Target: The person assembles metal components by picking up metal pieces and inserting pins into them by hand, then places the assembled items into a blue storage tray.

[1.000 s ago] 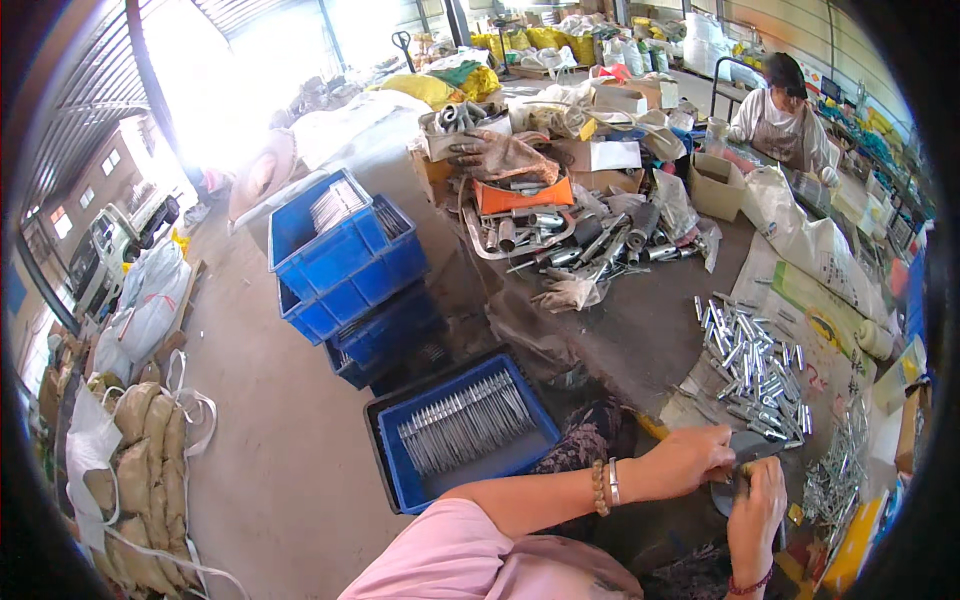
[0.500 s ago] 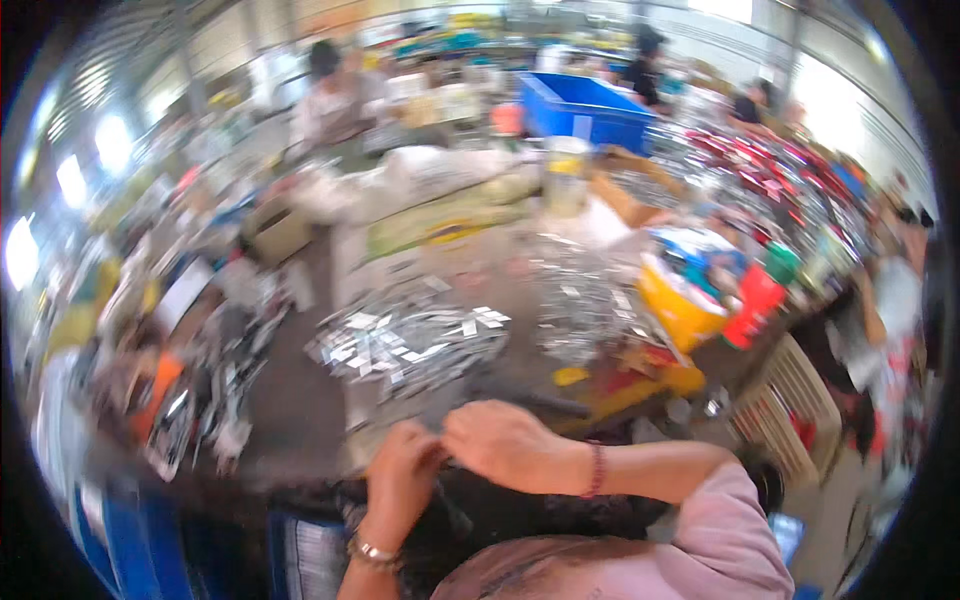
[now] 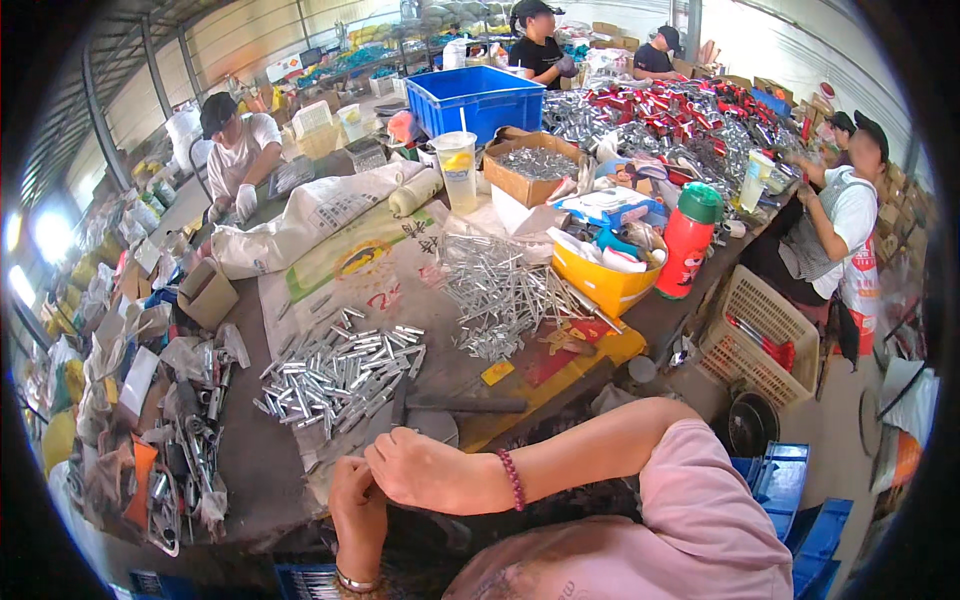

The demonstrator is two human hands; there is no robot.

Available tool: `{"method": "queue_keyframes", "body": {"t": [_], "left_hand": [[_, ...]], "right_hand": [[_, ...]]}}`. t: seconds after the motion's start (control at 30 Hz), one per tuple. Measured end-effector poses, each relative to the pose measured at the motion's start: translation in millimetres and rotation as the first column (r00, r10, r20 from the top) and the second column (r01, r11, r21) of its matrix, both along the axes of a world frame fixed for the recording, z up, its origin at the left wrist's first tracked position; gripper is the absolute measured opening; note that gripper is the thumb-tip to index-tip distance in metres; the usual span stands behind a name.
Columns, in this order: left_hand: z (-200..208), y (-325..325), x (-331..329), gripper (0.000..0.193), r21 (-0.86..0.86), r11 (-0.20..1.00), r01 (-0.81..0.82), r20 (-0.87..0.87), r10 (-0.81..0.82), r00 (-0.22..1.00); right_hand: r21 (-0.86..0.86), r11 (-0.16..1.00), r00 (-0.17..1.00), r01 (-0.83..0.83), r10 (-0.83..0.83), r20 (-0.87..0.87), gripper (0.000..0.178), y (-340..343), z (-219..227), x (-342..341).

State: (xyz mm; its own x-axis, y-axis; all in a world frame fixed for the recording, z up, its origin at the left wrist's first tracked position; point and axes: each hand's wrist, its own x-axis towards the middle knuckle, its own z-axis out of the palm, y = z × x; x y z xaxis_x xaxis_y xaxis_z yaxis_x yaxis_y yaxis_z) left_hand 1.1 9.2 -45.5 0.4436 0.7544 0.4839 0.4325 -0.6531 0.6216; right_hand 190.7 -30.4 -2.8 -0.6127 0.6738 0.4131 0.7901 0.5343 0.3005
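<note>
At the table's near edge my left hand [image 3: 356,498] and my right hand [image 3: 425,472] meet, fingertips pinched together. Whatever lies between the fingers is hidden by them. Just beyond the hands is a dark flat bar [image 3: 466,404] with a grey round piece [image 3: 432,428] beside it. A loose pile of short silver metal tubes [image 3: 345,375] lies on the printed sacking ahead of my left hand. Farther right is a heap of thinner silver pins [image 3: 505,290]. A small yellow piece [image 3: 497,373] sits near that heap.
A yellow container [image 3: 605,285] of cloths and a red bottle [image 3: 690,245] with a green lid stand to the right. Beyond are a plastic cup [image 3: 458,178], a cardboard box [image 3: 530,170] of metal parts and a blue bin [image 3: 475,105]. Several co-workers stand around. Metal tools [image 3: 195,440] lie left.
The view has turned to the right and sharpened, so the table things appear farther left. My hands remain together, now slightly lower and farther left in the picture.
</note>
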Motion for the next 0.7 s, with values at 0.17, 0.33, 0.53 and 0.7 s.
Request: {"method": "queue_keyframes", "body": {"t": [0.17,0.33,0.53,0.7], "left_hand": [[3.4,-0.3,0.9,0.022,0.019,1.0,0.008,0.018,-0.008,1.0],[6.6,-6.4,-2.5,0.02,-0.015,1.0,0.007,-0.009,-0.007,1.0],[13.5,-17.2,-0.6,0.018,-0.192,0.98,-0.053,0.057,0.065,0.996],[11.0,-2.9,3.8,0.017,-0.111,0.993,-0.024,-0.004,0.024,1.0]], "right_hand": [[-0.072,0.997,1.0,0.019,-0.019,-0.002,0.015,1.5,-2.6,-3.2],[-0.245,0.967,0.957,-0.07,-0.004,-0.289,0.017,-4.0,-2.4,35.2],[-0.184,0.958,0.893,0.22,-0.274,-0.357,0.019,-5.2,-16.2,85.2],[-0.185,0.975,0.811,0.124,-0.206,-0.547,0.034,-7.1,-4.3,94.1]]}}
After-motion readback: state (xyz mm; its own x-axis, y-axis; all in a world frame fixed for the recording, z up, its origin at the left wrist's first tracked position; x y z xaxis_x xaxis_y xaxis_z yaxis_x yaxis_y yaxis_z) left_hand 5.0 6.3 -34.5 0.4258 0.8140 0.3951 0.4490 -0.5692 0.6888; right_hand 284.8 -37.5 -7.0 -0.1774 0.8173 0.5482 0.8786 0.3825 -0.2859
